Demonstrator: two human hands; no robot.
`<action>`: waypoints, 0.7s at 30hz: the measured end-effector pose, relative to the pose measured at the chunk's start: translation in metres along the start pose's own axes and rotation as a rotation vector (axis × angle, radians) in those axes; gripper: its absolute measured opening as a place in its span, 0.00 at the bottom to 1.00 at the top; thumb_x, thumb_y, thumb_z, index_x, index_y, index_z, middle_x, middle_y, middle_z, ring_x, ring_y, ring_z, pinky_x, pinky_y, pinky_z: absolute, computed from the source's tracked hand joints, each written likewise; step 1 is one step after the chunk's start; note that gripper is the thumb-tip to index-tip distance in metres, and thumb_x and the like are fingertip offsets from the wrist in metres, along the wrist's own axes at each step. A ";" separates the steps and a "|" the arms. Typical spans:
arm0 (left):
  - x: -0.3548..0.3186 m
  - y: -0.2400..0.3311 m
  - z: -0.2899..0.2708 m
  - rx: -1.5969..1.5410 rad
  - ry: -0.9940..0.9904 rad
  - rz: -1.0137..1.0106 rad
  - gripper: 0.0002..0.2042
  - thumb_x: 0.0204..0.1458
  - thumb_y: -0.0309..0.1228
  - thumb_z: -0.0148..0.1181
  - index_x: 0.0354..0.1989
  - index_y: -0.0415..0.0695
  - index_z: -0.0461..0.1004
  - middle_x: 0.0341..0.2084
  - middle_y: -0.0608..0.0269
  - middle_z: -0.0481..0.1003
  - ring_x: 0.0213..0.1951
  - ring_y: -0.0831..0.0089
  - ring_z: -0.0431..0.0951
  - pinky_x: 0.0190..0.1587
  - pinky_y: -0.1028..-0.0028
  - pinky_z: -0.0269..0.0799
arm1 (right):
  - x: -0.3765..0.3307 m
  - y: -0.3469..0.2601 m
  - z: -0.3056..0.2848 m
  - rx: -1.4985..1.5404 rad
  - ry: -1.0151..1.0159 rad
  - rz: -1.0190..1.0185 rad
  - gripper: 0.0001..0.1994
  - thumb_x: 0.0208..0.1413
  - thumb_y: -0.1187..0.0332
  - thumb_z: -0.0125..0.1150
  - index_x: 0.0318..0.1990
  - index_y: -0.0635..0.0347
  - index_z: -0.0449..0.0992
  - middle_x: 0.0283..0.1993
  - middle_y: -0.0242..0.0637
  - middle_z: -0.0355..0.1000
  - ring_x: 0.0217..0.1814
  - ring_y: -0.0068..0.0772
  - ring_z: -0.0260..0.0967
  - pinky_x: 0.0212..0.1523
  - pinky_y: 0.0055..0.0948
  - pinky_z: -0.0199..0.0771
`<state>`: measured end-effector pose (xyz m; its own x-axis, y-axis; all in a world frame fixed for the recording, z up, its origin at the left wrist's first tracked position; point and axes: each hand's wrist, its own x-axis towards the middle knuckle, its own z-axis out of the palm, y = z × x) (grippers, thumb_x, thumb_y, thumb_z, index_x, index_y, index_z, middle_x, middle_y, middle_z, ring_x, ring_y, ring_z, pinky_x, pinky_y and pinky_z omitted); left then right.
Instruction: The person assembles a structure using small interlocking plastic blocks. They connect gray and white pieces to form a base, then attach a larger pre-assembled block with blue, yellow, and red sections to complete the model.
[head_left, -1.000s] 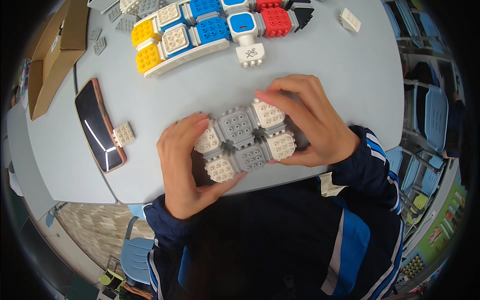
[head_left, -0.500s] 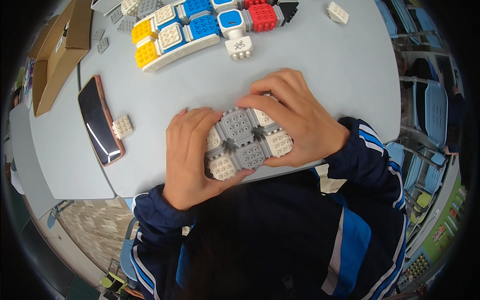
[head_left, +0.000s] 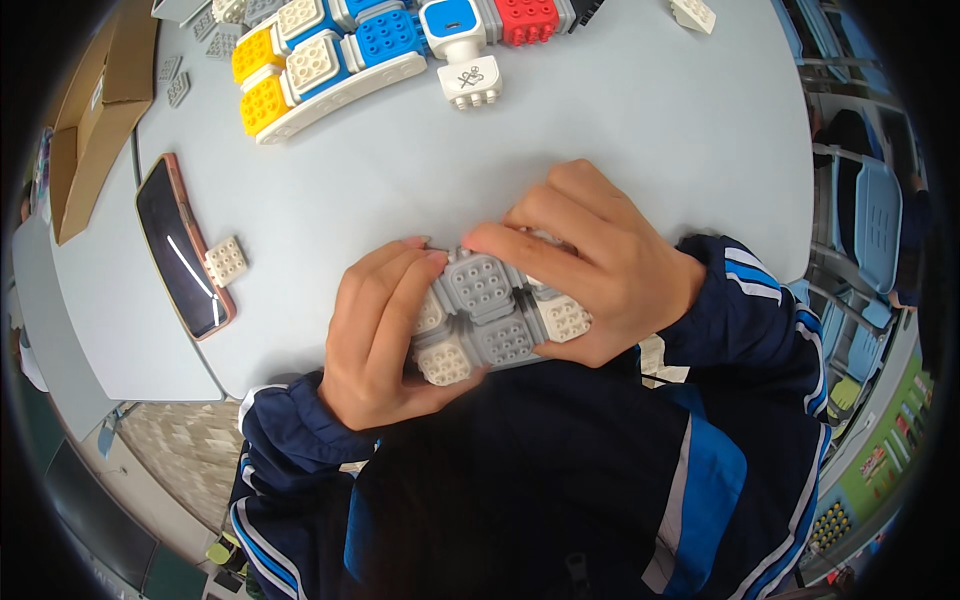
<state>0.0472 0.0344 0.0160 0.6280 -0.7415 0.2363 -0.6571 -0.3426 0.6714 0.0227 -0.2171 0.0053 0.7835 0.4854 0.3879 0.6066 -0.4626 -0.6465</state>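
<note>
Grey-and-white block cluster point(head_left: 480, 287), held tight by the table's point(head_left: 330, 185) 6 o'clock edge

Your left hand point(head_left: 375, 335) has fingers and thumb clamped round its 9 o'clock end, your right hand point(head_left: 605, 275) does the same at 3; can't tell if the blocks rest on anything. My worry: squeeze the ends unevenly and a joint could twist or pop apart, and that close to the edge a loose bit might drop off. Heading out from there, you've got a phone point(head_left: 170, 235) between 9 and 10, a small white block point(head_left: 226, 260) right beside it, and the coloured build point(head_left: 388, 38) at 11. Containers: open cardboard box point(head_left: 125, 80) at 10, pale tray point(head_left: 178, 9) cut off between 10 and 11, contents not visible in either.
</note>
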 end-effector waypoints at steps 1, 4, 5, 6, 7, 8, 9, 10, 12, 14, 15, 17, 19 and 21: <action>-0.001 0.001 0.000 0.006 0.004 -0.003 0.40 0.29 0.30 0.80 0.55 0.27 0.70 0.49 0.42 0.74 0.52 0.44 0.76 0.54 0.56 0.74 | -0.001 0.000 0.002 0.008 0.009 -0.009 0.40 0.22 0.63 0.79 0.53 0.65 0.78 0.40 0.37 0.68 0.36 0.36 0.61 0.38 0.33 0.61; -0.002 0.003 0.003 0.008 0.005 0.000 0.40 0.29 0.30 0.80 0.55 0.27 0.70 0.49 0.42 0.74 0.52 0.44 0.76 0.54 0.56 0.74 | -0.003 -0.001 0.001 0.012 -0.011 -0.001 0.39 0.23 0.64 0.79 0.53 0.64 0.75 0.42 0.39 0.66 0.40 0.40 0.62 0.40 0.37 0.64; -0.001 0.002 0.002 0.013 0.004 0.003 0.40 0.29 0.30 0.80 0.55 0.27 0.70 0.50 0.42 0.73 0.53 0.44 0.75 0.54 0.56 0.74 | -0.002 -0.001 -0.001 0.009 -0.024 0.000 0.39 0.23 0.65 0.79 0.53 0.64 0.73 0.43 0.41 0.65 0.42 0.42 0.63 0.41 0.39 0.66; 0.000 0.001 0.001 0.018 0.003 0.006 0.40 0.29 0.30 0.80 0.56 0.28 0.70 0.51 0.42 0.73 0.53 0.44 0.75 0.54 0.56 0.73 | -0.001 0.000 -0.002 0.013 -0.020 0.001 0.39 0.23 0.66 0.79 0.53 0.64 0.73 0.44 0.41 0.66 0.43 0.42 0.63 0.42 0.39 0.66; 0.001 0.000 0.001 0.026 0.013 -0.009 0.41 0.29 0.31 0.80 0.57 0.28 0.69 0.51 0.41 0.73 0.54 0.44 0.75 0.56 0.56 0.73 | 0.000 0.001 -0.003 0.016 -0.015 0.002 0.39 0.24 0.66 0.79 0.53 0.63 0.73 0.45 0.41 0.66 0.44 0.42 0.63 0.43 0.39 0.66; -0.001 -0.001 0.002 0.034 0.024 -0.025 0.42 0.28 0.31 0.81 0.57 0.29 0.69 0.52 0.39 0.73 0.55 0.44 0.74 0.57 0.55 0.72 | 0.001 0.002 -0.003 0.020 -0.013 0.001 0.39 0.24 0.66 0.79 0.54 0.63 0.73 0.45 0.42 0.66 0.45 0.43 0.63 0.44 0.39 0.67; -0.001 -0.003 0.004 0.042 0.035 -0.041 0.43 0.28 0.31 0.81 0.58 0.30 0.69 0.53 0.38 0.72 0.56 0.45 0.74 0.58 0.55 0.71 | 0.001 0.004 -0.003 0.017 -0.020 0.016 0.41 0.24 0.65 0.80 0.56 0.63 0.73 0.48 0.42 0.66 0.47 0.43 0.63 0.46 0.39 0.67; -0.001 -0.005 0.005 0.031 0.035 -0.055 0.45 0.28 0.33 0.82 0.60 0.31 0.67 0.54 0.38 0.72 0.58 0.44 0.73 0.60 0.54 0.68 | 0.000 0.006 -0.002 0.015 -0.027 0.031 0.43 0.24 0.65 0.80 0.58 0.62 0.73 0.50 0.42 0.66 0.49 0.43 0.62 0.48 0.38 0.67; -0.001 -0.007 0.007 0.009 0.034 -0.091 0.49 0.28 0.36 0.83 0.63 0.33 0.65 0.57 0.39 0.70 0.60 0.44 0.71 0.64 0.51 0.64 | 0.000 0.004 -0.002 -0.003 -0.049 0.063 0.46 0.25 0.64 0.81 0.62 0.61 0.72 0.55 0.43 0.66 0.55 0.45 0.61 0.53 0.39 0.67; 0.003 -0.004 0.002 0.060 -0.007 -0.079 0.54 0.28 0.42 0.84 0.67 0.35 0.61 0.59 0.40 0.68 0.63 0.44 0.68 0.68 0.48 0.56 | 0.000 -0.001 -0.005 -0.039 -0.078 0.099 0.48 0.27 0.64 0.81 0.64 0.60 0.69 0.59 0.45 0.64 0.61 0.49 0.59 0.60 0.43 0.66; 0.005 -0.002 0.000 0.084 -0.027 -0.073 0.56 0.28 0.45 0.85 0.68 0.36 0.59 0.61 0.40 0.67 0.64 0.44 0.67 0.70 0.46 0.52 | 0.001 -0.004 -0.007 -0.065 -0.082 0.109 0.48 0.27 0.63 0.80 0.65 0.60 0.69 0.60 0.46 0.64 0.63 0.50 0.58 0.61 0.45 0.65; 0.007 0.006 -0.002 0.055 -0.028 -0.085 0.56 0.29 0.47 0.83 0.69 0.36 0.60 0.61 0.42 0.67 0.64 0.45 0.67 0.69 0.44 0.50 | 0.002 -0.010 -0.009 -0.116 -0.087 0.130 0.48 0.27 0.63 0.80 0.65 0.61 0.68 0.62 0.47 0.63 0.65 0.52 0.56 0.64 0.48 0.63; 0.010 0.012 -0.004 0.051 -0.031 -0.080 0.56 0.30 0.50 0.81 0.69 0.36 0.60 0.61 0.44 0.67 0.64 0.46 0.66 0.69 0.42 0.49 | 0.006 -0.016 -0.013 -0.149 -0.086 0.115 0.48 0.27 0.62 0.80 0.65 0.63 0.68 0.63 0.48 0.63 0.65 0.53 0.57 0.65 0.51 0.61; 0.010 0.015 -0.004 0.058 -0.040 -0.063 0.57 0.32 0.54 0.80 0.69 0.35 0.59 0.61 0.44 0.67 0.64 0.47 0.66 0.68 0.42 0.49 | 0.008 -0.020 -0.011 -0.168 -0.100 0.121 0.49 0.27 0.61 0.80 0.64 0.65 0.68 0.63 0.49 0.62 0.65 0.54 0.57 0.66 0.53 0.60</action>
<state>0.0453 0.0241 0.0312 0.6527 -0.7392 0.1659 -0.6407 -0.4217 0.6417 0.0181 -0.2122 0.0280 0.8397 0.4863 0.2415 0.5295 -0.6348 -0.5627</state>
